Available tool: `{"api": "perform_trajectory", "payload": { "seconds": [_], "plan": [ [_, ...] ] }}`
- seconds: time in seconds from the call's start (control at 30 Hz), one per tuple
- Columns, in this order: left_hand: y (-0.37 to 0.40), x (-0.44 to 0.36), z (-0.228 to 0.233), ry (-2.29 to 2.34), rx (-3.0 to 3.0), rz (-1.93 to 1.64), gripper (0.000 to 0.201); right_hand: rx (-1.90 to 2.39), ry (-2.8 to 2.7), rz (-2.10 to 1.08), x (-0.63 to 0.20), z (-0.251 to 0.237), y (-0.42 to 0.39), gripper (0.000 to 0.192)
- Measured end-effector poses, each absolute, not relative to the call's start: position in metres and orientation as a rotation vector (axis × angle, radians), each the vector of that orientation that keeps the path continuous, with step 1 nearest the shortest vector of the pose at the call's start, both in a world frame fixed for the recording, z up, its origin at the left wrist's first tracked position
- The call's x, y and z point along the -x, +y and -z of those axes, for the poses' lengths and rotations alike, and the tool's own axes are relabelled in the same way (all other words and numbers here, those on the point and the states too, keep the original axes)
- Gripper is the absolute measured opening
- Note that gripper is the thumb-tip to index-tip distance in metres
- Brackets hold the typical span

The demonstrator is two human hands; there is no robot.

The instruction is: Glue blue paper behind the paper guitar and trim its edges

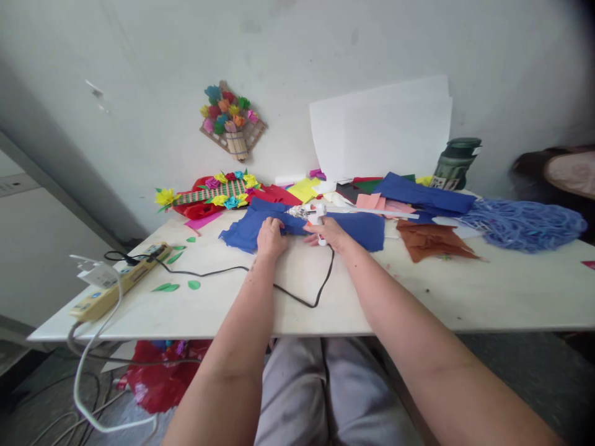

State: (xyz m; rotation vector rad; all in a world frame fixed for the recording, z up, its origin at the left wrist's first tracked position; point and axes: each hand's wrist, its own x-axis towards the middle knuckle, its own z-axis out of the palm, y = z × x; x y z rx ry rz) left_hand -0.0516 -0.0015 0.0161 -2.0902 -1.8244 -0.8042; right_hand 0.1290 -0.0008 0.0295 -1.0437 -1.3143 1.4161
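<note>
My right hand (328, 232) grips a white hot glue gun (312, 215) whose nozzle points left over a blue sheet of felt (362, 229) on the white table (488, 297). My left hand (271, 237) presses down on the left part of that blue sheet, fingers curled on its fold. The gun's black cord (297, 296) loops across the table toward a power strip (121, 279) at the left edge. A long white stick (372, 212) lies across the felt just behind the gun.
Brown felt (430, 240), more blue felt (425, 195), pink and yellow scraps and a heap of blue yarn (525, 224) lie at the right. Paper flower crafts (214, 193) sit at the back left, green leaf cutouts (179, 280) nearby. A dark jar (455, 162) and white sheets (381, 127) lean at the wall.
</note>
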Motion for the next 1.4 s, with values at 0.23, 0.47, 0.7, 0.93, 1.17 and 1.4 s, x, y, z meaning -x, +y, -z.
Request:
{"api": "perform_trajectory", "payload": {
  "seconds": [0.23, 0.47, 0.7, 0.93, 1.17, 1.4],
  "plan": [
    [-0.004, 0.052, -0.018, -1.905, 2.12, 0.857, 0.025, 0.964, -1.356, -1.347, -0.115, -0.018, 0.001, 0.023],
    [-0.002, 0.044, -0.016, -1.864, 2.047, 0.777, 0.025, 0.866, -1.298, -1.378, -0.116, -0.016, 0.003, 0.026],
    [-0.002, 0.033, -0.017, -1.856, 1.999, 0.638, 0.021, 0.831, -1.283, -1.368, -0.118, -0.013, 0.006, 0.029],
    [-0.005, 0.031, -0.018, -1.875, 1.97, 0.658, 0.021, 0.773, -1.289, -1.365, -0.118, -0.011, 0.008, 0.029],
    [-0.004, 0.03, -0.02, -1.89, 1.94, 0.617, 0.018, 0.773, -1.306, -1.315, -0.116, -0.013, 0.008, 0.029],
    [-0.005, 0.033, -0.02, -1.896, 1.917, 0.688, 0.02, 0.746, -1.349, -1.276, -0.115, -0.014, 0.01, 0.03]
  ]
}}
